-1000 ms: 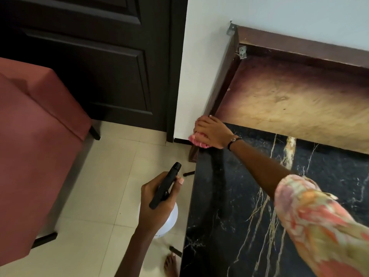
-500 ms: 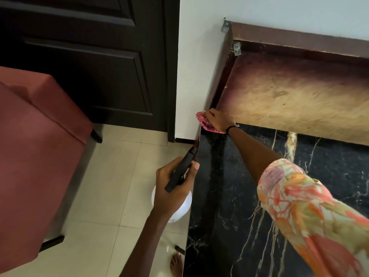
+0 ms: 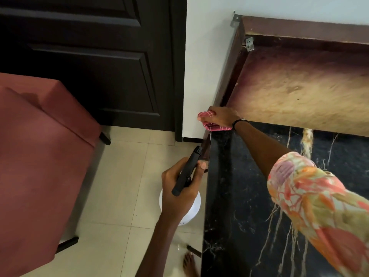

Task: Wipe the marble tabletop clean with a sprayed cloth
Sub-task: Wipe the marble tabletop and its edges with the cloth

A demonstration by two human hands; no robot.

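The black marble tabletop with pale veins fills the lower right. At its far left corner my right hand presses a pink checked cloth against the edge, where the marble meets the wooden back panel. My left hand hangs beside the table's left edge, over the floor, gripping a white spray bottle with a black trigger head whose nozzle points toward the far corner.
A rust-red upholstered seat with dark legs stands at the left. Behind it is a dark panelled door and a white wall strip. Beige floor tiles lie between seat and table. My bare foot shows near the table leg.
My right hand slid the cloth further back into the far left corner. My left hand brought the spray bottle up and closer to the table's edge.
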